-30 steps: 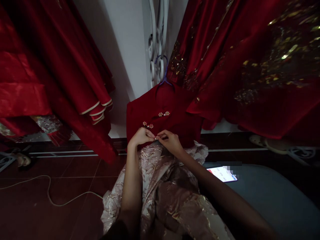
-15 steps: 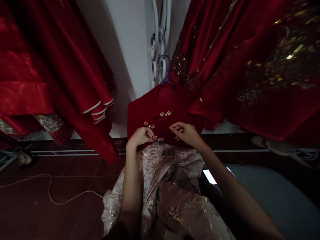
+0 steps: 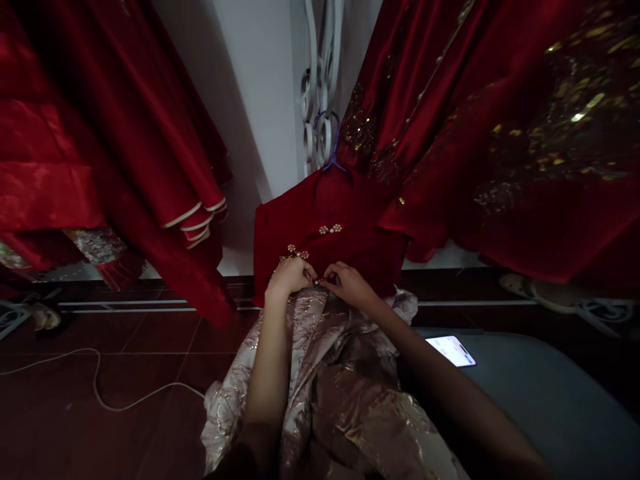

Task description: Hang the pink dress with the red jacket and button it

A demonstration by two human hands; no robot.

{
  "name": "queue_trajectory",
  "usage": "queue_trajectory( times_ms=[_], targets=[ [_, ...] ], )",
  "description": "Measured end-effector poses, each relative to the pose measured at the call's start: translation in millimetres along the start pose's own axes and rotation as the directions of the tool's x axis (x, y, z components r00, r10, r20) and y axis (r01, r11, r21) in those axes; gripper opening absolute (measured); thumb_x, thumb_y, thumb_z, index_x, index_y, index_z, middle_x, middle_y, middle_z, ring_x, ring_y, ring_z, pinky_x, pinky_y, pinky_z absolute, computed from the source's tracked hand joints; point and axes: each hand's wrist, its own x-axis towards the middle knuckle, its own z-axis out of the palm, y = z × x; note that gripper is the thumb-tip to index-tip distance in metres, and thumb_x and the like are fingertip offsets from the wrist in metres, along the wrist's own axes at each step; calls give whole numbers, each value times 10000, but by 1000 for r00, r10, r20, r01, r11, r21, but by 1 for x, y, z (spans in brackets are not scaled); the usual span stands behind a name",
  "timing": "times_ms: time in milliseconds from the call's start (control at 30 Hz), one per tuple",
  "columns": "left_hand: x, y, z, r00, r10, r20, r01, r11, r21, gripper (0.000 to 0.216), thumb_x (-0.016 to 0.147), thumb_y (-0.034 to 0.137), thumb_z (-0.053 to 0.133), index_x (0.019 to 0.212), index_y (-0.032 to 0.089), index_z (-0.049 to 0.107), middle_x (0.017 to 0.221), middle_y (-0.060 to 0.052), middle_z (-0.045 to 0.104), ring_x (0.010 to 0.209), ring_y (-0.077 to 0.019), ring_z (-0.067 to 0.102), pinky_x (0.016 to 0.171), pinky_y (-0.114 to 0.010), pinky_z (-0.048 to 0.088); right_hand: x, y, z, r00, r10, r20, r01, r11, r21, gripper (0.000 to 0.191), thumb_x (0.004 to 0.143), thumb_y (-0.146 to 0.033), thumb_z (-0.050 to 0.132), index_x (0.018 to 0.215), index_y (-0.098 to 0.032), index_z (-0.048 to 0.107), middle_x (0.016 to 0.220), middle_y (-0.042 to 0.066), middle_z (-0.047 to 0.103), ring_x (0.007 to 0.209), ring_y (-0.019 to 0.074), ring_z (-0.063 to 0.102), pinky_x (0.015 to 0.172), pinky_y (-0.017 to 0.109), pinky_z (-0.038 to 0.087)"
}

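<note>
The left hand (image 3: 291,277) and right hand (image 3: 347,283) seem to pinch 1 pearl closure (image 3: 317,282), perhaps unfinished, on the red top (image 3: 370,250). From it, the 12 o'clock closure (image 3: 331,229) appears joined; the 11 o'clock closure (image 3: 299,255) is unclear.

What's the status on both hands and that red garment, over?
Left hand and right hand at lowest visible beaded clasp; exact grip unclear. Red garment upright, purple hanger at neck. Nothing seen blocking; patterned cloth just below.
</note>
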Motion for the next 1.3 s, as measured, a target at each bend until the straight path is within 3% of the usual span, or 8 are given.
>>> queue_trajectory(
  times_ms=[167, 433, 767, 967, 1167, 1233, 1300],
  targets=[
    [2, -6, 0, 999, 27, -37, -29, 998, -49, 171, 618, 217, 696, 788, 205, 708, 746, 1, 693, 705, -124, 617, 603, -201, 416, 2, -2, -4, 1000, 14, 0, -14, 975, 223, 231, 766, -389, 610, 817, -166, 641, 795, 37, 635, 635, 111, 562, 601, 224, 431],
    [4, -9, 0, 996, 75, -55, -80, 993, -88, 143, 615, 216, 713, 750, 170, 697, 743, -10, 687, 697, -118, 613, 631, -206, 426, 3, 3, 3, 977, 152, 150, -208, 836, 508, 323, 734, -443, 632, 869, -150, 634, 788, 54, 675, 606, 137, 617, 501, 229, 498],
    [7, -11, 2, 993, 98, -70, -110, 976, -189, 215, 603, 292, 746, 727, 140, 658, 732, -31, 686, 677, -119, 621, 625, -203, 451, 3, 2, 1, 967, 176, 185, -249, 815, 524, 365, 746, -477, 627, 903, -148, 632, 825, 67, 679, 688, 149, 644, 560, 239, 536],
    [10, -15, 7, 989, 122, -79, -141, 938, -316, 171, 641, 273, 712, 715, 136, 641, 709, -19, 674, 669, -103, 615, 642, -197, 463, 2, 2, 2, 970, 153, 189, -233, 808, 541, 372, 750, -484, 619, 898, -143, 624, 812, 60, 670, 639, 130, 629, 565, 243, 534],
    [7, -13, 4, 997, 74, -19, -76, 927, -368, 397, 494, 351, 815, 763, 126, 629, 702, -24, 661, 655, -112, 612, 604, -203, 470, 3, 2, -3, 965, 168, 199, -251, 806, 536, 376, 747, -468, 629, 906, -127, 622, 838, 68, 661, 630, 114, 615, 553, 229, 520],
    [5, -16, 2, 998, 49, -31, -57, 920, -387, 427, 510, 410, 806, 785, 131, 638, 747, -35, 670, 675, -110, 612, 614, -202, 476, 4, 3, -12, 961, 141, 239, -251, 808, 533, 381, 739, -473, 634, 900, -128, 624, 841, 65, 658, 594, 97, 591, 516, 214, 503],
    [5, -21, 1, 997, -57, -54, 27, 893, -449, 402, 605, 473, 742, 789, 131, 639, 761, -46, 674, 659, -104, 610, 605, -203, 484, 3, 3, -25, 956, 105, 274, -241, 815, 527, 384, 732, -480, 637, 895, -132, 628, 837, 57, 655, 555, 77, 557, 468, 196, 472]
  ],
)
